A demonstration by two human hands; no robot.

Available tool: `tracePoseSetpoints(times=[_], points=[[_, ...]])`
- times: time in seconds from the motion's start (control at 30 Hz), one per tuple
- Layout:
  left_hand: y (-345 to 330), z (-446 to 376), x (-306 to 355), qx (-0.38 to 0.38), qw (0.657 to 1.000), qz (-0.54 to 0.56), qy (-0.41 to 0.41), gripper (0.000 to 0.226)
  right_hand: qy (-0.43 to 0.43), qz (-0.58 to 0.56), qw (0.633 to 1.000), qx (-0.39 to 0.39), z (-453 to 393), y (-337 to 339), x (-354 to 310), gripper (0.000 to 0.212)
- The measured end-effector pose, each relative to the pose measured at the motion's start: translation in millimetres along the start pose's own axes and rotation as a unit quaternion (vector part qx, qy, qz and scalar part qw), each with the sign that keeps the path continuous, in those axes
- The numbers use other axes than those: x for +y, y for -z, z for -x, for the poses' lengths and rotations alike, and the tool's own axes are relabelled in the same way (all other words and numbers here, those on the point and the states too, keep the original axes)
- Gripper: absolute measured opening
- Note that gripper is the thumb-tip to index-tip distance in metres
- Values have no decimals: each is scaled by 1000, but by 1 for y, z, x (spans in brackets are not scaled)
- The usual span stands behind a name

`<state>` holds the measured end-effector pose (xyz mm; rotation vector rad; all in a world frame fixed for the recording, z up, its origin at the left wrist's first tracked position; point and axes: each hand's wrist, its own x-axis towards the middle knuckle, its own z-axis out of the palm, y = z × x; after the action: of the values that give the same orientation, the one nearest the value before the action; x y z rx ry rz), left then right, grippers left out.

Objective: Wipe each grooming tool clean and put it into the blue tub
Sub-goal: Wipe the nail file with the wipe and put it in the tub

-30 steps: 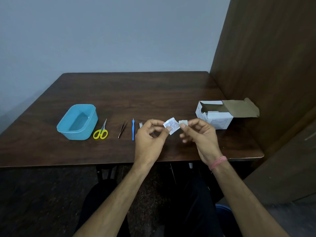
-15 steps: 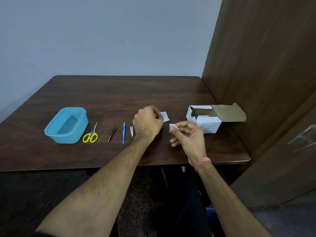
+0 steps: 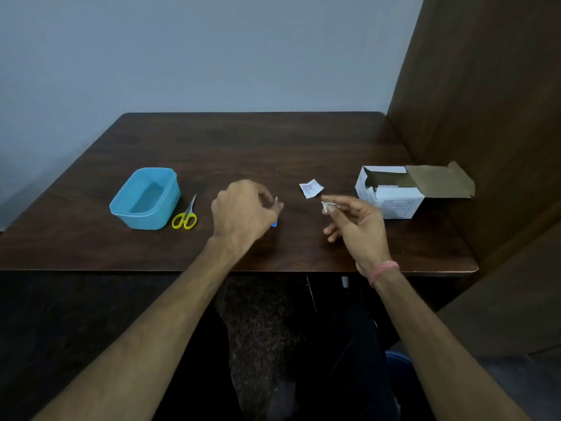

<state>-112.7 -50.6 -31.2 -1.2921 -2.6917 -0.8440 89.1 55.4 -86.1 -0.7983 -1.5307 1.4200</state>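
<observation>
The blue tub [image 3: 145,199] stands open at the left of the dark wooden table [image 3: 243,141]. Yellow-handled scissors [image 3: 185,215] lie just right of it. My left hand [image 3: 243,211] hovers where the other tools lay, fingers curled, pinching a thin blue tool [image 3: 274,223]. The tool's pale tip shows above my thumb and its blue end shows below. My left hand hides the tweezers and nail clipper. My right hand [image 3: 355,226] pinches a small folded white wipe [image 3: 326,205] between thumb and forefinger, above the table.
A torn empty sachet [image 3: 311,188] lies on the table between my hands. An open white cardboard box [image 3: 391,192] sits at the right, its flap toward a wooden panel [image 3: 485,86]. The table's front edge runs just below my wrists.
My left hand dropped the sachet on the table and moved left onto the row of tools. My right hand kept the wipe and drew slightly right. The camera shifted.
</observation>
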Motion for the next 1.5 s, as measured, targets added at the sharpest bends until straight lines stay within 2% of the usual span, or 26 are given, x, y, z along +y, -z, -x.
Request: tracePoseSetpoints(times=[0.13,0.37,0.53,0.7,0.87,0.97,1.03,1.1,1.17,1.37,1.43,1.5], points=[[-3,18,1,-25,999,-38,-11,28,1,18,1000,-7,2,0,0,21],[-7,38,14,-34,999,3,0,8,-14,29,999,-4,5,-2,-4,11],[-11,47,15,-45,999,-2,-8,3,-8,95,995,-19,8,-3,-5,14],[-14,51,15,-76,997,15,22,14,3,179,983,-32,11,-9,-3,12],[-10,54,14,-99,994,30,36,5,49,236,970,-28,16,-15,-5,8],[-13,57,9,-97,991,77,48,3,82,225,971,-14,17,-15,-8,8],[-18,58,0,-112,977,168,75,6,115,222,968,19,15,-13,-10,9],[-23,56,-8,-146,938,295,104,6,162,250,953,51,10,-12,-11,9],[-25,57,-14,-169,906,372,113,4,218,290,930,60,5,-13,-12,10],[-28,64,-26,-155,908,387,46,13,363,360,859,-12,6,-21,-5,13],[-26,66,-29,-149,910,385,29,14,389,387,835,-42,10,-22,-3,15],[-24,67,-29,-154,911,382,19,14,393,402,825,-54,11,-21,-4,17]])
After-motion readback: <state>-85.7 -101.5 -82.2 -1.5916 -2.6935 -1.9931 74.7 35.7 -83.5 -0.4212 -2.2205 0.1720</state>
